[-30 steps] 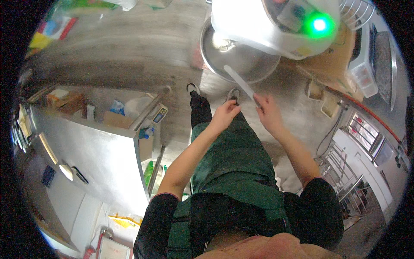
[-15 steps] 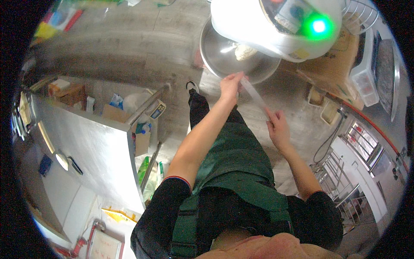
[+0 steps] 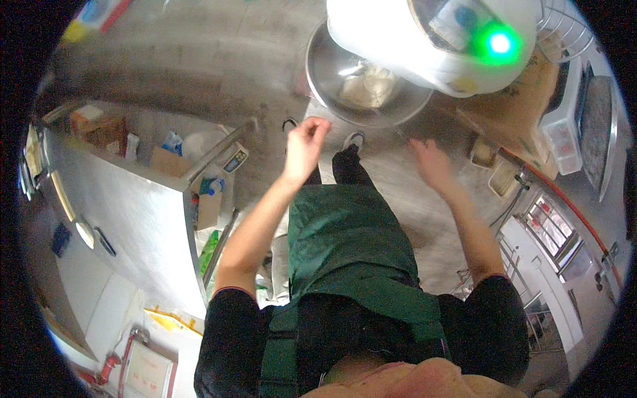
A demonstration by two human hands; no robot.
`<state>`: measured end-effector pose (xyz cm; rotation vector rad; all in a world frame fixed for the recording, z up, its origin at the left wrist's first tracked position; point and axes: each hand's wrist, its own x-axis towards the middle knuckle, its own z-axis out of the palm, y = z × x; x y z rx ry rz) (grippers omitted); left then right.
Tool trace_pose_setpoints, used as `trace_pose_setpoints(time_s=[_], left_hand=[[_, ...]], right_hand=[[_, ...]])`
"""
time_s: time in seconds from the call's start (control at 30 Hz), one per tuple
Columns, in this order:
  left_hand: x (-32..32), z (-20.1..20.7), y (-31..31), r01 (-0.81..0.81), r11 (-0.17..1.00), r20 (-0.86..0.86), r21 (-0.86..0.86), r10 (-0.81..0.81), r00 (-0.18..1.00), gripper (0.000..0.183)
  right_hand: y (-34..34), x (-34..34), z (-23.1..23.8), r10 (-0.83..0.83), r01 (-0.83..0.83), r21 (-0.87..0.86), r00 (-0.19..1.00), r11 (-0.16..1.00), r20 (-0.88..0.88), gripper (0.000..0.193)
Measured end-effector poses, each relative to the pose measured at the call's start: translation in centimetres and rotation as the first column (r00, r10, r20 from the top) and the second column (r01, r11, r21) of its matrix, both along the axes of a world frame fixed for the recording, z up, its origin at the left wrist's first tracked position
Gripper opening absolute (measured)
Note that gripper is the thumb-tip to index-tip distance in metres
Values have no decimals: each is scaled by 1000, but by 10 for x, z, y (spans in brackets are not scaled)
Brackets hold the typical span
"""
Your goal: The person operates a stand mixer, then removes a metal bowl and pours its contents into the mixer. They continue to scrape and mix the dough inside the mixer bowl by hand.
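Observation:
My left hand [image 3: 306, 149] is raised in front of the near left side of the steel mixing bowl [image 3: 325, 99]. Its fingers are curled in a pinch; whatever they hold, if anything, cannot be made out. Farther right, my right hand [image 3: 432, 164] hangs over the floor, apart from the bowl, with its fingers smeared by motion. Only a faint streak shows beside its fingertips, so I cannot tell whether it grips anything. Pale dough [image 3: 368, 88] lies inside the bowl. Above the bowl's far side is the white mixer head [image 3: 378, 40] with a bright green light.
A steel table [image 3: 142, 219] stands left, with a shelf holding boxes and a small digital device [image 3: 235, 160]. On the right are a cardboard box [image 3: 511, 113], a clear plastic bin [image 3: 563, 136], a red-orange hose [image 3: 564, 189] and metal racking.
My hands have moved apart, the left one leftward. The translucent strip stretched between them before is no longer clearly visible. More dough shows in the bowl, and one foot has stepped forward.

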<state>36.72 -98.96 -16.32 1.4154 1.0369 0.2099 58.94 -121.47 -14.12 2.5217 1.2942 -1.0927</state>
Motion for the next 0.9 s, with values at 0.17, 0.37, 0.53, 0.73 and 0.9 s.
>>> trace_pose_setpoints(time_s=[0.17, 0.37, 0.53, 0.73, 0.9], left_hand=[[-42, 76, 69, 327, 721, -192, 610, -266, 945, 9], [-84, 114, 136, 368, 539, -293, 758, -223, 930, 17], [-125, 110, 173, 476, 563, -464, 676, -177, 868, 24], [-142, 77, 190, 604, 563, -575, 564, -258, 777, 31], [-154, 73, 186, 596, 644, -613, 480, -240, 753, 33]], right_hand=[[71, 42, -36, 259, -304, -302, 949, 904, -179, 25], [103, 23, -108, 301, -376, -355, 920, 856, -249, 24], [83, 42, -122, 348, -335, -301, 937, 893, -11, 28], [13, 65, -202, 379, -457, -209, 866, 864, -327, 33], [106, 31, -120, 323, -379, -492, 926, 784, -198, 34]])
